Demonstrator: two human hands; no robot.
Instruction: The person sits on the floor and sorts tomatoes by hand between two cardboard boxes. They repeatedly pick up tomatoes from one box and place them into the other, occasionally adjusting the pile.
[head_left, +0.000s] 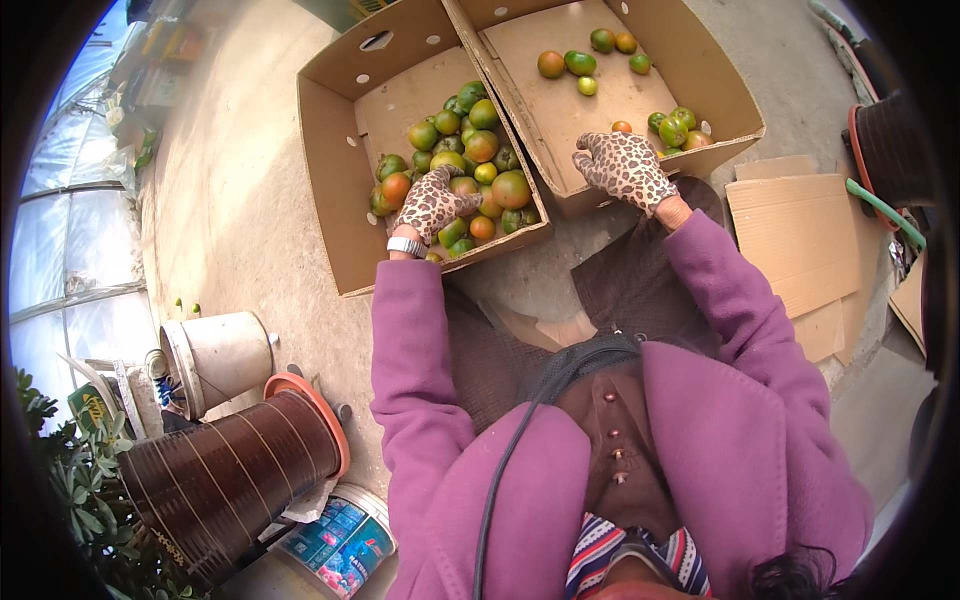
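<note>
Two cardboard boxes stand side by side before me. In the left box (335, 180) lies a heap of green, orange and reddish tomatoes (511, 190). My left hand (435, 201), in a leopard-print glove, rests among them with thumb and fingers spread; whether it grips one is hidden. The right box (720, 97) holds fewer tomatoes, some loose in its far part and a cluster (673, 131) in its near right corner. My right hand (626, 171), gloved alike, is over that box's near wall, fingers bent. Its palm is hidden, so I cannot tell if it holds anything.
Flattened cardboard (795, 244) lies to the right, near a brown pot (896, 157) and a green hose (885, 214). At the left are an overturned white bucket (225, 356), a tipped brown pot (232, 465), a printed pail (341, 540) and a leafy plant (94, 502).
</note>
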